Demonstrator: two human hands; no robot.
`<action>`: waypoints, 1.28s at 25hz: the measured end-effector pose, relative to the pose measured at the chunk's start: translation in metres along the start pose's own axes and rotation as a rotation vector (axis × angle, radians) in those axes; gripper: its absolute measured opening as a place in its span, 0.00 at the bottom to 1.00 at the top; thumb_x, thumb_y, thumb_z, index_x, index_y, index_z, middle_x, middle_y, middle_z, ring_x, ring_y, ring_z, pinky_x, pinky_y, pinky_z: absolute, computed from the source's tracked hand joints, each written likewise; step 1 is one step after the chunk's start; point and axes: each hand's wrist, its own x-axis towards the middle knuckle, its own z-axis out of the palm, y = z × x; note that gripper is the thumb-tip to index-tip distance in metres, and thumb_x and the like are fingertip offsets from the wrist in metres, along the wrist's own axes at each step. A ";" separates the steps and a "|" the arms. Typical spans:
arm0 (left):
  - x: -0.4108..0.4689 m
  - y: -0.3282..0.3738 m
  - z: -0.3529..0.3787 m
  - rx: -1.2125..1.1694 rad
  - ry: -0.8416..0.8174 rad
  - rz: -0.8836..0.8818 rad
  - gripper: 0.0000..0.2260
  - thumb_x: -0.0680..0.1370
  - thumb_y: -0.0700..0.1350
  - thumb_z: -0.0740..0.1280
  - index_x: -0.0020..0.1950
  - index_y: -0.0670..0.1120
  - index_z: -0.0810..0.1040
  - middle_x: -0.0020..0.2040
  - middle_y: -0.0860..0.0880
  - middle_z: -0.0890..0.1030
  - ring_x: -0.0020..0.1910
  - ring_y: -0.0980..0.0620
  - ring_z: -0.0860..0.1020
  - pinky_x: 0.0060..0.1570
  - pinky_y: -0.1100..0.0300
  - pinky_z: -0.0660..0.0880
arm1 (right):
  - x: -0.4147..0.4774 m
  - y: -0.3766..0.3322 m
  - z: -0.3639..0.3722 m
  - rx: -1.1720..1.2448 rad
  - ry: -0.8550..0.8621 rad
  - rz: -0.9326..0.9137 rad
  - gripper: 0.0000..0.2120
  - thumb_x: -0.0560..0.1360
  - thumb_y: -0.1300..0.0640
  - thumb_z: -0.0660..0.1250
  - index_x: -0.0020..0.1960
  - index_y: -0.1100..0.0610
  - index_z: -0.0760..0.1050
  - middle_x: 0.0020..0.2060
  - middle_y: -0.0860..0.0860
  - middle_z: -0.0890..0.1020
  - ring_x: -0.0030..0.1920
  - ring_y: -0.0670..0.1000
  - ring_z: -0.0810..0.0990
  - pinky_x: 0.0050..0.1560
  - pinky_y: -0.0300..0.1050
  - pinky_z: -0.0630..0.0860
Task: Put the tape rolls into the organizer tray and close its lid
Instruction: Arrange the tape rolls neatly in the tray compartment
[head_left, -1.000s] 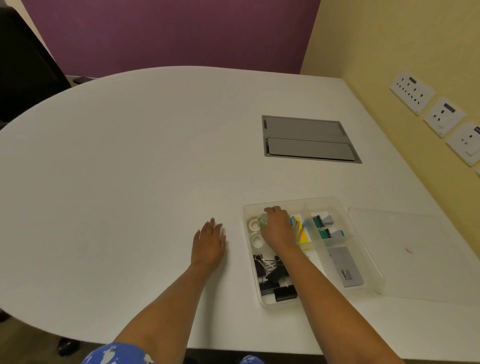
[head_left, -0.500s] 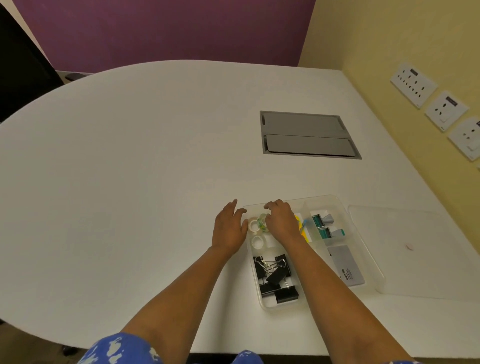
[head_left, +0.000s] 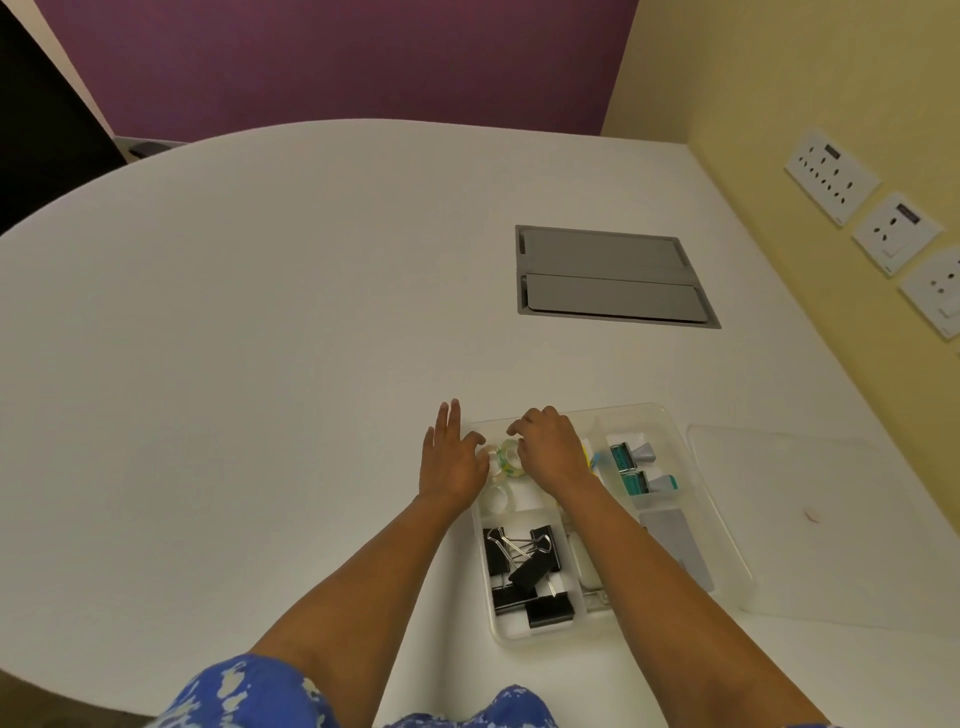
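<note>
Clear organizer tray (head_left: 719, 519) sits on white surface (head_left: 260, 389), near the right front edge. Its lid (head_left: 831, 519) lies flat on the surface just beside the tray's right wall, off the tray. Left hand (head_left: 452, 460) rests at the tray's left far corner, fingers spread and extended, open, thumb reaching over the rim toward the tape; whether it touches the roll cannot be told. Right hand (head_left: 553, 452) is inside the tray's far left compartment, fingers curled down next to a green-patterned tape roll (head_left: 509, 460); grip on the roll not clear, cannot tell if it pinches it or merely rests against it. That roll stands tilted between the two hands. A white tape roll (head_left: 496, 500) lies in the same compartment, nearer the person, partly under the left wrist. Near-left compartment holds a heap of black binder clips (head_left: 524, 571). Right-side compartments hold two teal-and-grey items (head_left: 636, 470), too small to identify, and a grey card-like object (head_left: 675, 545) partly hidden by the right forearm. Yellow item (head_left: 589, 457) shows at the right hand's edge. Grey recessed panel (head_left: 608, 275) set in the surface, well apart from the tray. Wall sockets (head_left: 831, 174) on the yellow wall at right.
</note>
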 end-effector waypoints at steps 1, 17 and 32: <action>0.000 0.003 0.003 0.017 0.000 -0.016 0.16 0.82 0.51 0.55 0.67 0.49 0.72 0.79 0.43 0.46 0.78 0.46 0.42 0.76 0.50 0.47 | -0.001 0.002 0.000 -0.003 0.004 -0.038 0.16 0.74 0.65 0.62 0.59 0.58 0.78 0.57 0.57 0.81 0.58 0.60 0.75 0.56 0.50 0.70; 0.009 0.024 0.005 0.206 0.058 -0.076 0.11 0.79 0.51 0.63 0.59 0.50 0.77 0.79 0.45 0.52 0.78 0.47 0.47 0.76 0.50 0.48 | 0.006 0.012 0.000 -0.193 0.010 -0.260 0.11 0.71 0.60 0.70 0.54 0.55 0.78 0.49 0.54 0.83 0.54 0.57 0.77 0.53 0.49 0.72; 0.010 0.026 0.002 0.412 0.140 -0.019 0.13 0.81 0.47 0.61 0.63 0.45 0.75 0.78 0.45 0.57 0.77 0.45 0.53 0.75 0.47 0.52 | -0.009 0.009 -0.003 -0.343 -0.049 -0.382 0.18 0.49 0.56 0.82 0.33 0.48 0.78 0.22 0.47 0.81 0.30 0.48 0.80 0.34 0.38 0.74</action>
